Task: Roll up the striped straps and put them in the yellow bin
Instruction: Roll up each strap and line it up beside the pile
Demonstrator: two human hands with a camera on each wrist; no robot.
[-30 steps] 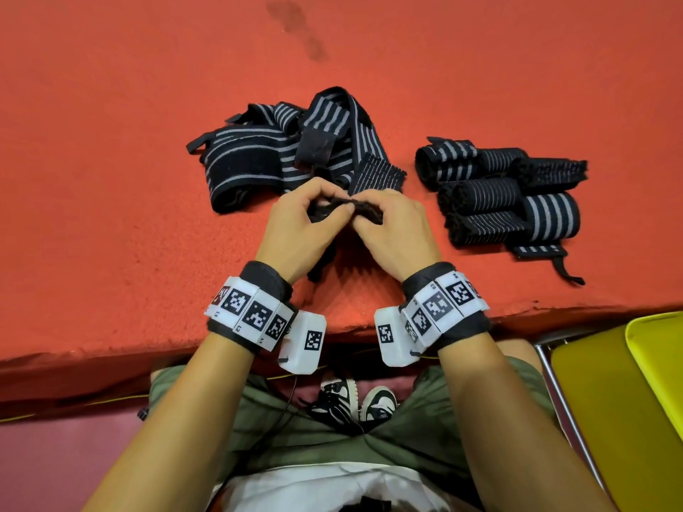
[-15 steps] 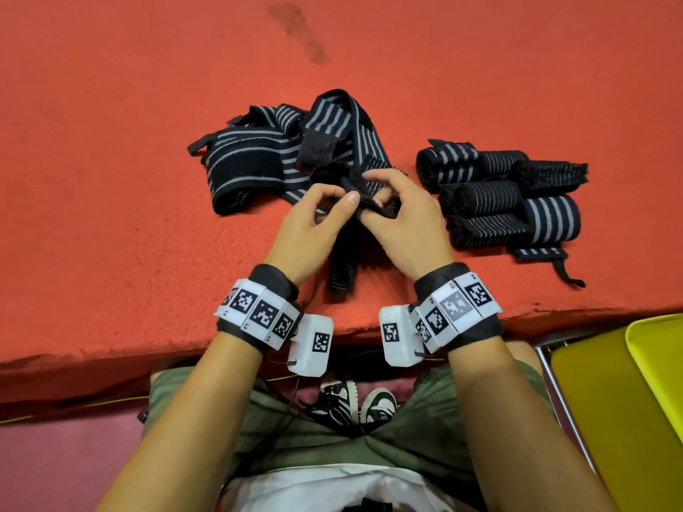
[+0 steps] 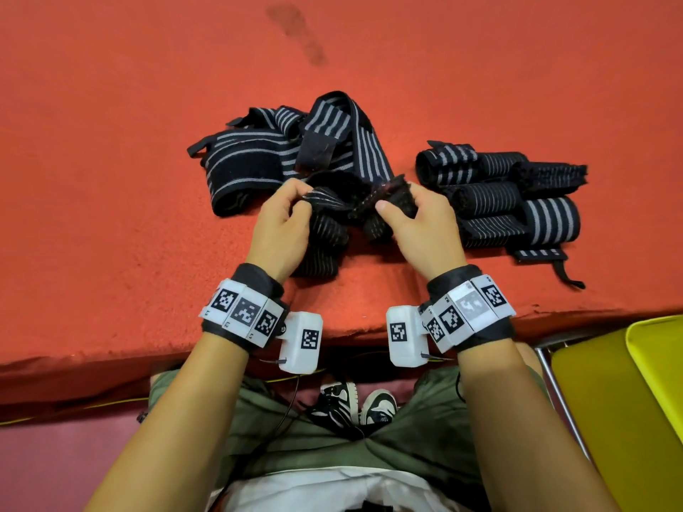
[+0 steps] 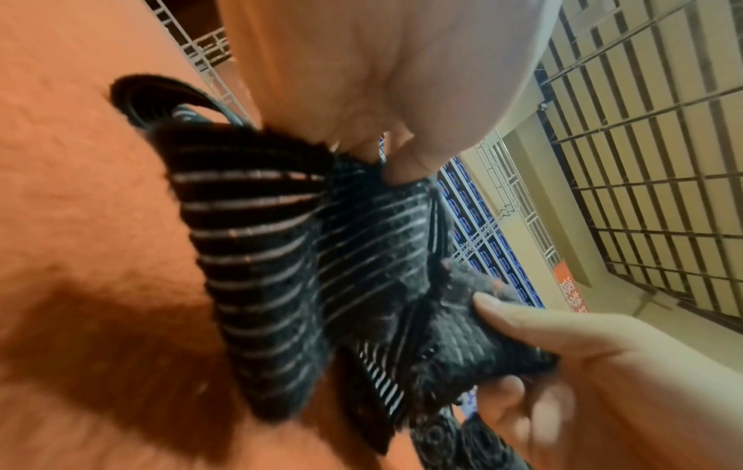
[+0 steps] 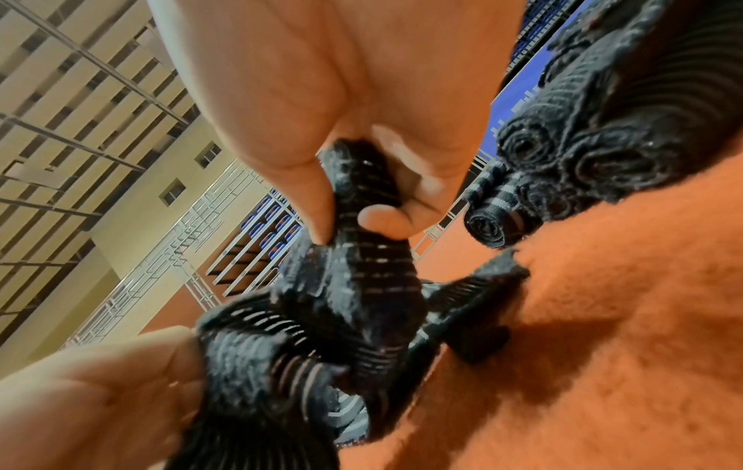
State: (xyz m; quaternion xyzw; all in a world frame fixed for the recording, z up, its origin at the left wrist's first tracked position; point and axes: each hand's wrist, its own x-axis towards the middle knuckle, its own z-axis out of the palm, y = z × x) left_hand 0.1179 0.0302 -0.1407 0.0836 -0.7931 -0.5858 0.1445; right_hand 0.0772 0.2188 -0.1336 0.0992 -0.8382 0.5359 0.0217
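Legible text: none. Wrist bands [image 3: 245, 312] [image 3: 467, 312] and the white camera housings [image 3: 301, 341] [image 3: 404, 336]: black-and-white square code markers; tiny characters beside them too small to read. Orange sign [image 4: 571, 292] on the far wall: pale characters, blurred, unreadable.

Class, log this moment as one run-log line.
left hand: grips strap | right hand: grips strap | rolled straps: on mat | yellow bin: unused
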